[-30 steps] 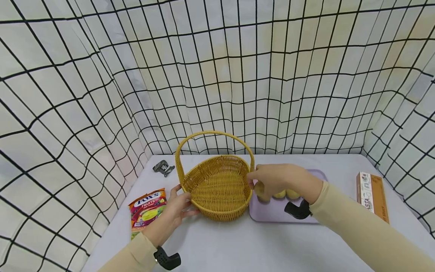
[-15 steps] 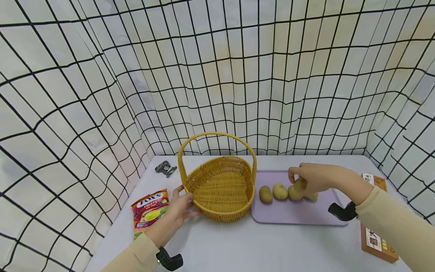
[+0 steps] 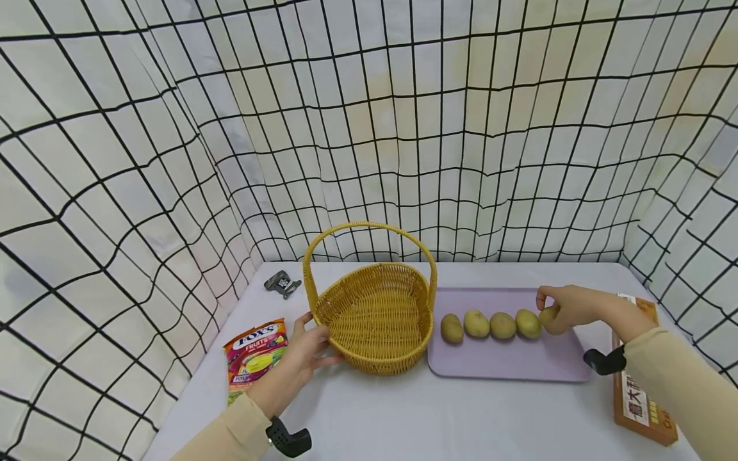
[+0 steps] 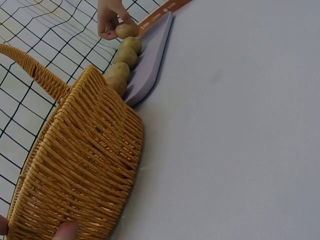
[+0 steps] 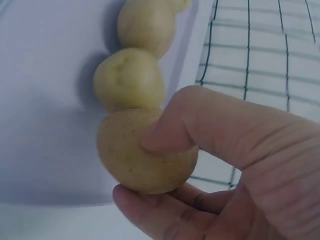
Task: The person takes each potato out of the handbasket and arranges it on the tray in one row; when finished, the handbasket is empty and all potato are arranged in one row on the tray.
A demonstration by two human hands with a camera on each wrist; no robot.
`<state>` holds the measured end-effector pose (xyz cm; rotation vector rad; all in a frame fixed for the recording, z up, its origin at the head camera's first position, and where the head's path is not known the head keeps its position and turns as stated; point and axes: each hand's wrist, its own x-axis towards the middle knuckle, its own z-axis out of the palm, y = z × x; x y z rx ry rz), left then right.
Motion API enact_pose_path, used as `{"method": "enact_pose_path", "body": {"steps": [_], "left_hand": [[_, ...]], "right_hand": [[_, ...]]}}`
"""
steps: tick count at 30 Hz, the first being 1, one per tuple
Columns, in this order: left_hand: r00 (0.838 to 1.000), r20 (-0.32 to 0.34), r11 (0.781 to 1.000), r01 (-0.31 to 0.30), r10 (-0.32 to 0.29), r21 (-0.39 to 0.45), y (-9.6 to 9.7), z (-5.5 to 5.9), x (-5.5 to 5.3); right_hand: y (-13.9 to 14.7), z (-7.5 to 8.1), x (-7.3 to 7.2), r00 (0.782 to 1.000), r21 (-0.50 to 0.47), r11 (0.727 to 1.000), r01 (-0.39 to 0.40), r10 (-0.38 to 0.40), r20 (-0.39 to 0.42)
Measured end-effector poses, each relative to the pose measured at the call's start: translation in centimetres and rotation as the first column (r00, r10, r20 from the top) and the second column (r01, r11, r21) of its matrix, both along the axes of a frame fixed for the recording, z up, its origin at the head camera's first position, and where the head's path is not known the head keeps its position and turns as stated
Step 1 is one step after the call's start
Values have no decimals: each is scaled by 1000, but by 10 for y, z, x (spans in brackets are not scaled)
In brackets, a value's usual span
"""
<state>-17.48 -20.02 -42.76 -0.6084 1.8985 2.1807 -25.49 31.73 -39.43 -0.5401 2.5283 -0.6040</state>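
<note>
In the right wrist view, my right hand (image 5: 220, 160) grips a potato (image 5: 140, 155) between thumb and fingers, at the right end of a row. Several other potatoes (image 3: 503, 326) lie in that row on the lilac tray (image 3: 496, 368). The held one is right beside its neighbour, over the tray's right part. My left hand (image 3: 300, 352) holds a yellow wicker basket (image 3: 375, 320) at its left side, with fingers at the rim and thumb low on the outer wall. The basket stands upright just left of the tray, its tall handle raised and its inside bare.
A Fox's fruit candy bag (image 3: 256, 355) lies by my left forearm. Farther back on the left is a small dark packet (image 3: 282, 283). An orange-brown box (image 3: 640, 410) lies at the right, partly under my right sleeve. Black netting (image 3: 369, 141) encloses the white table's back and sides.
My right hand has moved from the tray's left end to its right end, and the potatoes now show in a row. The left hand and the basket have hardly moved.
</note>
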Motion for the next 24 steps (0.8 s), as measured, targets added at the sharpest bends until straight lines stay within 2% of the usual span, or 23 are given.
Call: {"method": "enact_pose_path", "body": {"steps": [3,7,10,12,18,20,24], "left_hand": [[1000,-5,1000,-1,1,-7,1,0,0],[1000,-9,1000,3,-3,-8,2,-1,0],[1000,-6,1000,3,-3,-8,2,-2,4],[1000,-3,1000,2,-2,-9,2,-2,6],[1000,-16,1000,13,-13,-7,3,2,5],[1000,-20,1000,18,-18,-1,3,2,4],[999,-22,999,35,-35,17,2,5,6]], "right_hand": [[12,-15,-7,993,-84,994,74,-65,100],[24,-30,-9,957,-165,970,178,-133,256],[27,-38,-6,937,-181,959,219,-155,313],[27,-41,-5,934,-187,956,225,-157,321],[26,-37,-5,972,-163,976,144,-108,211],[26,-33,-6,987,-122,988,94,-77,140],[26,-26,-5,998,-35,999,39,-38,44]]}}
